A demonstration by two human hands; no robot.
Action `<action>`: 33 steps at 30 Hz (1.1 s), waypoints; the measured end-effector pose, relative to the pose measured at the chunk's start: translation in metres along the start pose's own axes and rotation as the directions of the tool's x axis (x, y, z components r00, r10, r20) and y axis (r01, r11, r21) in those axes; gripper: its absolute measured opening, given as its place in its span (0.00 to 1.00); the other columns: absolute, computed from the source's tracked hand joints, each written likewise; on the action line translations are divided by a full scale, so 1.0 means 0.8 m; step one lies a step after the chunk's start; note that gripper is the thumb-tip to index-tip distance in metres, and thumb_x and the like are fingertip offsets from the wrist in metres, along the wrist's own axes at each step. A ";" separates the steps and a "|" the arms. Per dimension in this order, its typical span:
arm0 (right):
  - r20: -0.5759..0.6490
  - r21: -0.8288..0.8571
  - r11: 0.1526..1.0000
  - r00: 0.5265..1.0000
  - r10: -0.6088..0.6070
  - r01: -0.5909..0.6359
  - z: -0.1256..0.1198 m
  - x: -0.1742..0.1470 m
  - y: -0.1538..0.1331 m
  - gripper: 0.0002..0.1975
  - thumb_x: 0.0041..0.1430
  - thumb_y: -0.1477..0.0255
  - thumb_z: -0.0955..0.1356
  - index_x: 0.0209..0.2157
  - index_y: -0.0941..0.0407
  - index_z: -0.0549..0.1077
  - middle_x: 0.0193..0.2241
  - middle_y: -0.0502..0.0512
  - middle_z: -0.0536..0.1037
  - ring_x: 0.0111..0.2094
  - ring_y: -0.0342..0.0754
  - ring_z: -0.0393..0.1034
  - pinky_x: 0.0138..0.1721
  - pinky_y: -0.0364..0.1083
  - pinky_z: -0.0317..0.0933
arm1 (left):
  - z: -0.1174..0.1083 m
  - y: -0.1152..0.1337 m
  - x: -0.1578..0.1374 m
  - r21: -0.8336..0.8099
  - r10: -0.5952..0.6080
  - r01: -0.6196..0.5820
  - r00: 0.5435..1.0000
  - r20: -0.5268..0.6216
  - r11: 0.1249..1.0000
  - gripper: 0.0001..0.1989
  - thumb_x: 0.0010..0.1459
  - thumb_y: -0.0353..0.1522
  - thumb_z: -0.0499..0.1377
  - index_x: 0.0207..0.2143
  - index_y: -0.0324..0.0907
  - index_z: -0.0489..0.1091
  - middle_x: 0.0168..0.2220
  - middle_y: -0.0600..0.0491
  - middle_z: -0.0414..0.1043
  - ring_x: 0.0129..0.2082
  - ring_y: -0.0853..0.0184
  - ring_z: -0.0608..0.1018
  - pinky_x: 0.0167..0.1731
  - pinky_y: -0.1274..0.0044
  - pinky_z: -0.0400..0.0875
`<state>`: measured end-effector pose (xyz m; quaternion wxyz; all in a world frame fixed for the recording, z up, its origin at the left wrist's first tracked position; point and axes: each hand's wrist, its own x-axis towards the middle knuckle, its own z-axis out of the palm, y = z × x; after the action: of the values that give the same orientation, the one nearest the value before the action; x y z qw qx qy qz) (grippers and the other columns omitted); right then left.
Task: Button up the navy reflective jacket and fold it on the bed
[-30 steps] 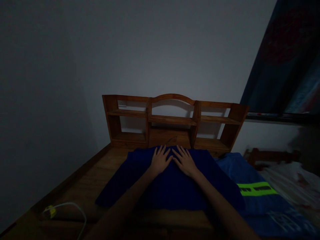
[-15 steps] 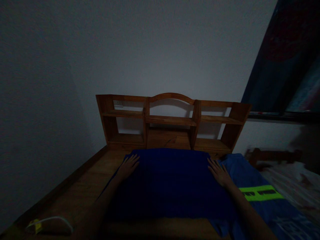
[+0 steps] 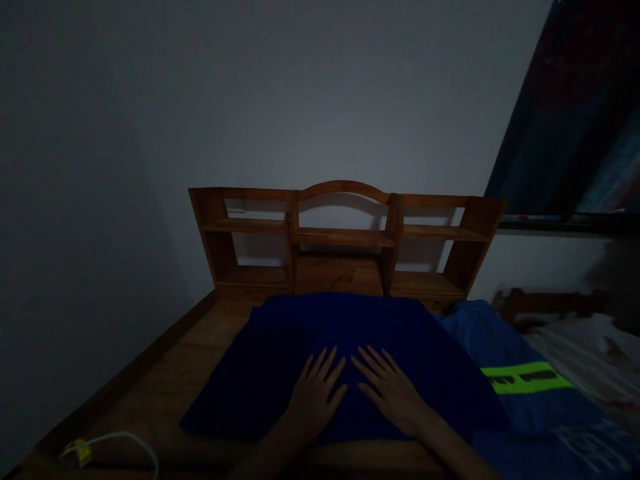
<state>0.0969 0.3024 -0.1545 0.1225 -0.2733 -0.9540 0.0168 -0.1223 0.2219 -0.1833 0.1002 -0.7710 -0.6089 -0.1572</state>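
Note:
A dark blue cloth (image 3: 280, 347), perhaps a garment, lies spread over the wooden bed board (image 3: 195, 347). Flat on its near middle rests my left hand (image 3: 315, 397), fingers spread. Just to the right, my right hand (image 3: 393, 393) also lies on the cloth with its fingers apart. The two hands are close together but do not touch, and neither holds anything. Beside the cloth on the right is a lighter blue cloth (image 3: 530, 427) with a bright yellow-green stripe and white marks.
A wooden headboard with shelves (image 3: 343, 237) stands behind, against the pale wall (image 3: 320, 100). At lower left lies a white cable (image 3: 120, 435) with a yellow piece (image 3: 83, 453). Rumpled pale bedding (image 3: 595, 353) is at far right, below a dark curtained window (image 3: 565, 120).
Both hands have moved from the cloth's far side edges inward and nearer to me, to its middle. The cloth's near corners now lie flatter and wider.

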 end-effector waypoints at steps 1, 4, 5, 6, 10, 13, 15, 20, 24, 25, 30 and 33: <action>0.005 -0.012 0.999 0.999 0.035 -0.035 0.000 -0.015 0.015 0.27 0.67 0.58 0.54 0.64 0.43 0.41 0.65 0.48 0.44 0.66 0.50 0.37 0.63 0.60 0.41 | -0.002 -0.014 -0.015 0.020 -0.034 0.034 0.999 0.001 0.999 0.27 0.64 0.44 0.43 0.65 0.54 0.43 0.66 0.53 0.46 0.64 0.58 0.55 0.59 0.60 0.55; -0.018 -0.091 0.979 0.983 0.181 -0.181 -0.004 -0.075 0.083 0.28 0.66 0.57 0.54 0.64 0.42 0.41 0.65 0.47 0.43 0.66 0.52 0.37 0.63 0.62 0.39 | -0.009 -0.088 -0.076 0.134 -0.169 0.172 0.985 -0.033 0.976 0.27 0.64 0.41 0.45 0.64 0.55 0.45 0.65 0.54 0.47 0.64 0.58 0.54 0.59 0.56 0.53; -0.026 -0.115 0.966 0.973 0.228 -0.229 -0.004 -0.099 0.108 0.29 0.65 0.56 0.55 0.64 0.43 0.41 0.65 0.47 0.43 0.66 0.52 0.37 0.63 0.62 0.39 | -0.011 -0.116 -0.101 0.182 -0.206 0.212 0.977 -0.049 0.960 0.25 0.64 0.39 0.46 0.63 0.55 0.49 0.65 0.54 0.48 0.64 0.57 0.53 0.59 0.56 0.52; -0.031 -0.135 0.951 0.961 0.276 -0.278 -0.003 -0.123 0.131 0.29 0.65 0.55 0.55 0.64 0.43 0.41 0.65 0.47 0.44 0.65 0.53 0.38 0.63 0.62 0.40 | -0.013 -0.142 -0.127 0.223 -0.187 0.190 0.982 -0.033 0.956 0.23 0.63 0.36 0.46 0.60 0.56 0.56 0.65 0.56 0.49 0.65 0.58 0.52 0.60 0.57 0.50; -0.086 -0.214 0.922 0.946 0.312 -0.323 0.006 -0.192 0.195 0.25 0.65 0.57 0.52 0.63 0.41 0.50 0.65 0.46 0.48 0.65 0.54 0.38 0.61 0.64 0.42 | -0.025 -0.204 -0.193 0.376 -0.225 0.236 0.972 -0.073 0.896 0.23 0.58 0.25 0.46 0.50 0.50 0.70 0.63 0.52 0.55 0.65 0.53 0.49 0.59 0.52 0.48; -0.190 -0.278 0.901 0.938 0.290 -0.335 -0.003 -0.165 0.186 0.25 0.65 0.57 0.50 0.61 0.42 0.55 0.64 0.48 0.49 0.66 0.57 0.35 0.61 0.67 0.34 | -0.042 -0.187 -0.154 0.372 -0.316 0.369 0.928 -0.195 0.852 0.23 0.59 0.27 0.43 0.52 0.44 0.69 0.62 0.46 0.57 0.65 0.49 0.48 0.57 0.47 0.47; -0.260 -0.260 0.876 0.903 0.341 -0.406 -0.013 -0.102 0.154 0.29 0.65 0.54 0.52 0.64 0.47 0.48 0.65 0.52 0.47 0.66 0.56 0.36 0.61 0.66 0.33 | -0.048 -0.152 -0.082 0.303 -0.283 0.332 0.939 -0.195 0.893 0.23 0.63 0.32 0.41 0.57 0.42 0.64 0.62 0.45 0.55 0.65 0.51 0.49 0.58 0.50 0.49; -0.165 -0.166 0.954 0.961 0.222 -0.249 0.002 0.090 0.073 0.28 0.66 0.54 0.49 0.65 0.45 0.44 0.66 0.48 0.39 0.66 0.51 0.32 0.63 0.59 0.32 | -0.010 -0.060 0.114 0.050 -0.062 0.064 0.997 -0.051 0.997 0.27 0.65 0.44 0.38 0.65 0.48 0.46 0.66 0.50 0.46 0.65 0.58 0.53 0.61 0.58 0.46; -0.068 -0.140 0.948 0.958 0.278 -0.285 0.036 0.138 0.099 0.29 0.65 0.52 0.47 0.64 0.45 0.47 0.66 0.48 0.41 0.66 0.49 0.34 0.63 0.56 0.34 | 0.040 -0.073 0.159 0.009 -0.155 0.155 0.988 -0.014 0.988 0.28 0.64 0.47 0.37 0.64 0.51 0.46 0.67 0.52 0.43 0.65 0.58 0.50 0.61 0.56 0.41; -0.063 -0.138 0.942 0.952 0.301 -0.307 0.039 0.131 0.117 0.29 0.65 0.52 0.47 0.64 0.45 0.46 0.66 0.49 0.43 0.66 0.49 0.36 0.63 0.55 0.35 | 0.047 -0.092 0.153 0.017 -0.166 0.167 0.986 -0.014 0.986 0.28 0.64 0.47 0.37 0.64 0.52 0.46 0.67 0.52 0.43 0.66 0.59 0.49 0.61 0.57 0.41; -0.057 -0.159 0.908 0.921 0.384 -0.388 0.026 0.060 0.214 0.30 0.65 0.54 0.48 0.65 0.49 0.47 0.65 0.53 0.46 0.65 0.51 0.39 0.63 0.58 0.32 | 0.045 -0.234 0.081 0.093 -0.224 0.219 0.974 0.046 0.971 0.26 0.66 0.43 0.39 0.64 0.51 0.45 0.66 0.52 0.44 0.66 0.60 0.49 0.61 0.58 0.40; -0.075 -0.188 0.908 0.927 0.367 -0.374 0.021 0.031 0.245 0.29 0.66 0.55 0.48 0.65 0.49 0.46 0.66 0.52 0.44 0.66 0.51 0.38 0.63 0.58 0.28 | 0.034 -0.297 0.039 0.092 -0.249 0.241 0.965 0.086 0.966 0.25 0.66 0.40 0.38 0.64 0.49 0.47 0.66 0.50 0.46 0.65 0.61 0.50 0.61 0.59 0.43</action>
<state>0.1736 0.4825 -0.1845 0.1073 -0.4605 -0.8791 -0.0608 -0.3430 0.3158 -0.2058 0.0815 -0.6919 -0.7096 -0.1058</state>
